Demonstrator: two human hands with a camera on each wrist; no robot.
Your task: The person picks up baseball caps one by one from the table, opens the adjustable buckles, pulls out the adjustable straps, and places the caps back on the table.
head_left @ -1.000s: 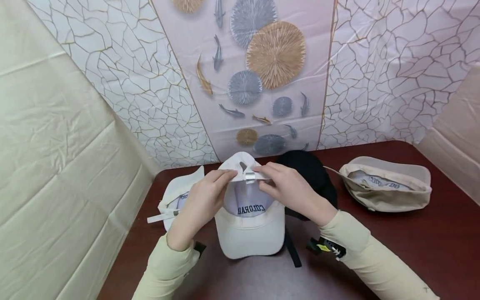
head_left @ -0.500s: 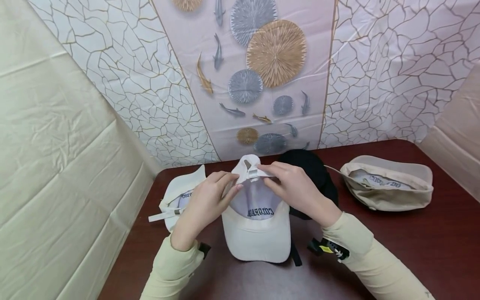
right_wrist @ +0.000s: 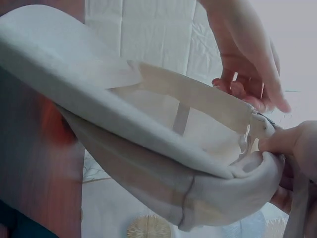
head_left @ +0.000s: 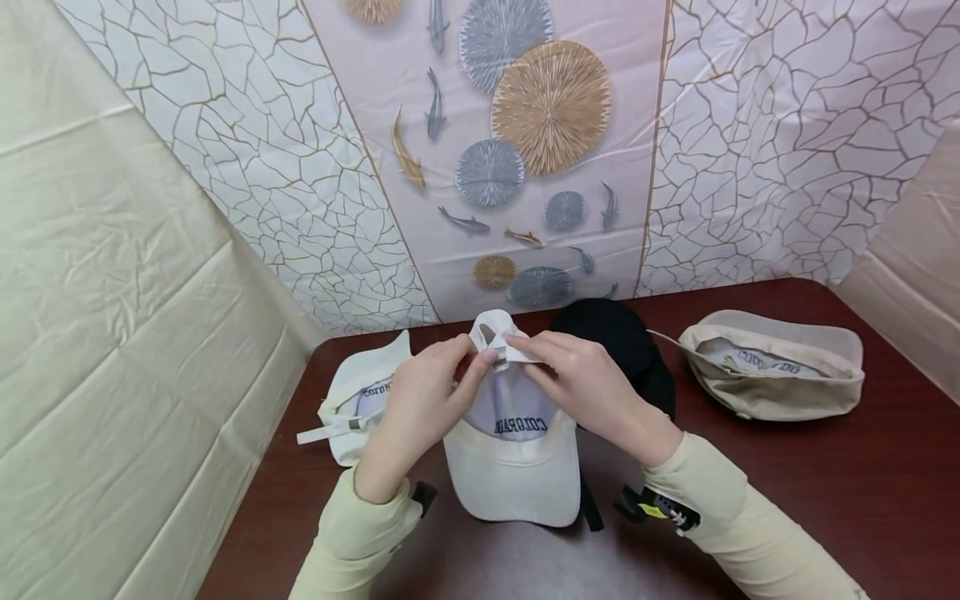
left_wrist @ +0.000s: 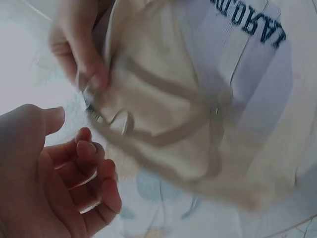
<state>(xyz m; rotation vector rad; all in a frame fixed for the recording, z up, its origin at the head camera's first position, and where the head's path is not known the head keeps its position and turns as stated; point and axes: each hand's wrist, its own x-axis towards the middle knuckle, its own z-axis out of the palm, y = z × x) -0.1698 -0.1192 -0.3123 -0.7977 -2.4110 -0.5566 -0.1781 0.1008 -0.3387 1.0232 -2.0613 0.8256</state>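
Observation:
A white baseball cap (head_left: 517,487) is held up with its inside facing me, brim downward, dark lettering reversed on the lining. My right hand (head_left: 592,387) pinches the back strap beside the metal buckle (head_left: 498,355); in the right wrist view, its thumb (right_wrist: 287,140) presses on the strap end of the cap. My left hand (head_left: 423,400) is at the other side of the buckle. In the left wrist view, the left hand's thumb (left_wrist: 53,120) and loosely curled fingers stand apart, just short of the strap, with nothing between them.
Another white cap (head_left: 348,379) lies on the left, its strap end sticking out. Behind the right hand is a black cap (head_left: 607,329), its black strap (head_left: 590,508) hanging below. A beige cap (head_left: 780,396) lies upturned on the right of the dark red table (head_left: 862,492).
The cap has shifted slightly right. My left hand has moved right, and its fingertips have come off the cap's back edge. The right hand keeps its pinch by the buckle.

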